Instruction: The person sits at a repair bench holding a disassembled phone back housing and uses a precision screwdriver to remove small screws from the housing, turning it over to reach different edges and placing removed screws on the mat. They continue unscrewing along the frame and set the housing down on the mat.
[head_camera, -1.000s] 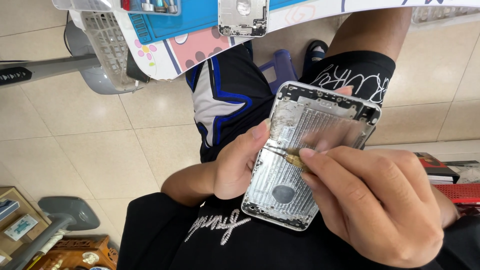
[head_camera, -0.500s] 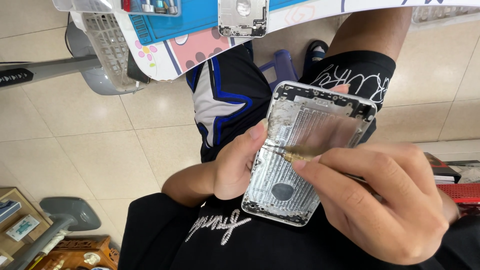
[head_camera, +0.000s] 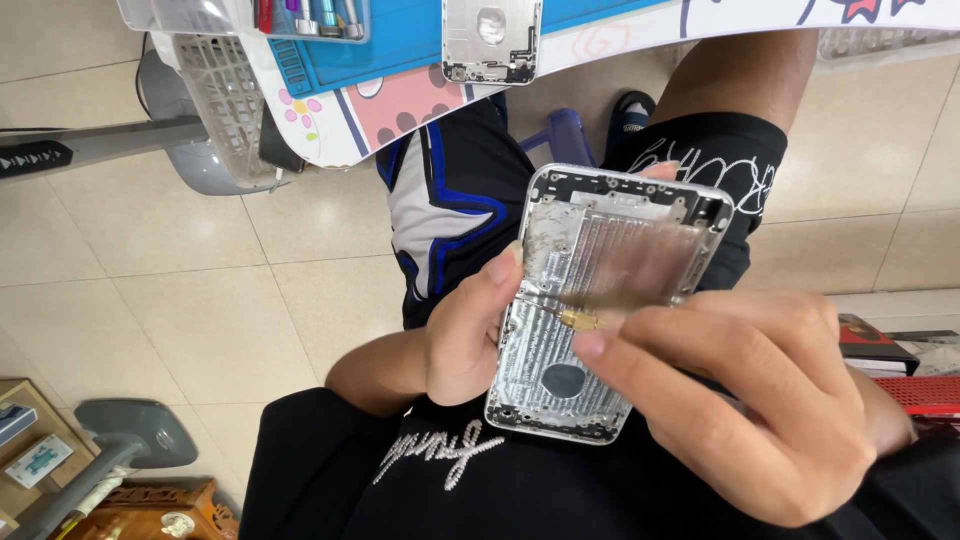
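Left hand (head_camera: 465, 335) gripping ribbed silver metal phone shell (head_camera: 600, 300), right hand (head_camera: 740, 400) pinching brass-tipped tool (head_camera: 580, 320)

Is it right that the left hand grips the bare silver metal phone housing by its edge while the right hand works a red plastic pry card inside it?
Not quite. In the head view the right hand holds a thin brass-tipped tool, not a red pry card, its tip inside the bare silver metal phone housing. The left hand does grip the housing's edge.
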